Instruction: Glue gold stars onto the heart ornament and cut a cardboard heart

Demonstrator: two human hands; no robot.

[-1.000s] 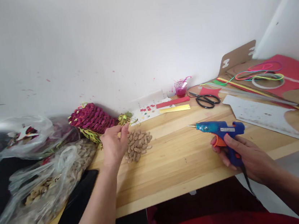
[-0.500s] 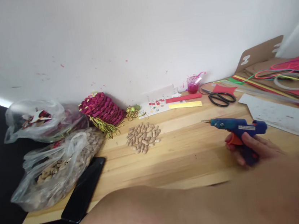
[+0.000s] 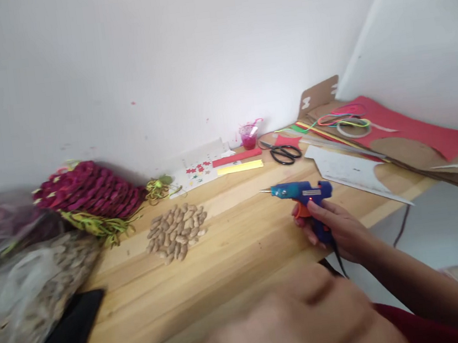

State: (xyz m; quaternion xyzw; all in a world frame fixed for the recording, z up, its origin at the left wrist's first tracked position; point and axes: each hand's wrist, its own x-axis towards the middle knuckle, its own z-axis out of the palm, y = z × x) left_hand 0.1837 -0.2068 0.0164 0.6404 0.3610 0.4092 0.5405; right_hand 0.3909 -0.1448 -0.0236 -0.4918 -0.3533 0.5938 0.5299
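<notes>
My right hand (image 3: 336, 228) is wrapped round the handle of a blue glue gun (image 3: 302, 191) with an orange trigger, its metal nozzle pointing left above the table. A small red light glows on the gun's body, and a black cord hangs from the handle. Close to the camera at the bottom, my left hand (image 3: 309, 317) is large and smeared by motion; its fingers cannot be made out. A pile of pistachio-like shells (image 3: 176, 232) lies on the wooden table (image 3: 229, 238), left of the glue gun.
Behind lie black-handled scissors (image 3: 286, 154), a yellow strip (image 3: 240, 167), a red strip (image 3: 236, 158) and star stickers (image 3: 199, 170). A cup of magenta paint (image 3: 248, 135) stands by the wall. A magenta shell-covered craft piece (image 3: 93, 191) and plastic bags (image 3: 22, 291) are left; cardboard (image 3: 402, 150) is right.
The view has swung right, so the table's things sit further left. My left arm, stretched across the front before, has drawn back and its hand now shows. The glue gun stays in my right hand.
</notes>
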